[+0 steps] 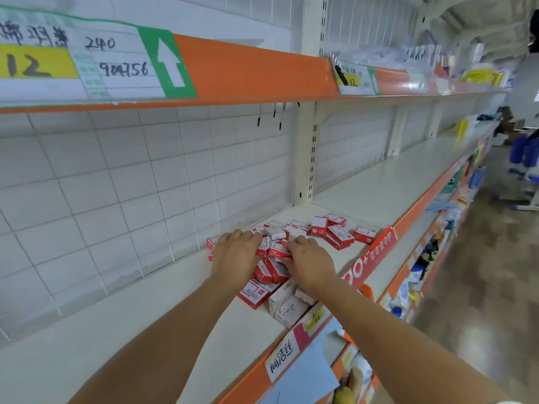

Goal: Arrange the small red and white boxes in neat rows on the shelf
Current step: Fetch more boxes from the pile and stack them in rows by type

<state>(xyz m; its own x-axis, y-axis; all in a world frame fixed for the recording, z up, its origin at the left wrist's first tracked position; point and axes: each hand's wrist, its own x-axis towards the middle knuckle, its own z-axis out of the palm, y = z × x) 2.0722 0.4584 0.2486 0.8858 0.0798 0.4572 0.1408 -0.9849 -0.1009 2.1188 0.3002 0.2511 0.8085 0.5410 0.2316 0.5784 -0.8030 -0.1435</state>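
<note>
Just under the right forearm, near the shelf's front lip, lay a larger white box [287, 306] printed "STAPLES"; a careless drag of that arm could have nudged it over the orange edge strip [408, 217] and down to the lower shelves.

Both hands lay palm down on the heap of small red and white boxes [291, 246], which sat loose and tilted on the white shelf [163, 310]. The left hand [234, 253] was laid over the boxes at the pile's back-left side, fingers together and bent slightly over them. The right hand [309, 262] pressed on the front of the heap; its fingertips were hidden among the boxes, so whether it pinched one could not be told, though it looked more like pressing than gripping. Between the two hands several boxes stood on edge and leaned on one another. Squeezing the hands together might have tipped these or made them ride up over each other instead of lining up.

Beyond the right hand, a few boxes lay apart from the heap, the farthest [364, 234] close to the front edge beside a red sign [376, 255]; a sweep outward risked knocking it off.

The shelf was smooth, so boxes would slide readily. Behind the hands stood a white grid back panel [116, 185], and overhead an orange-fronted shelf with a handwritten price label [73, 56]. To the far right the aisle and its stocked shelves ran off in blur.
</note>
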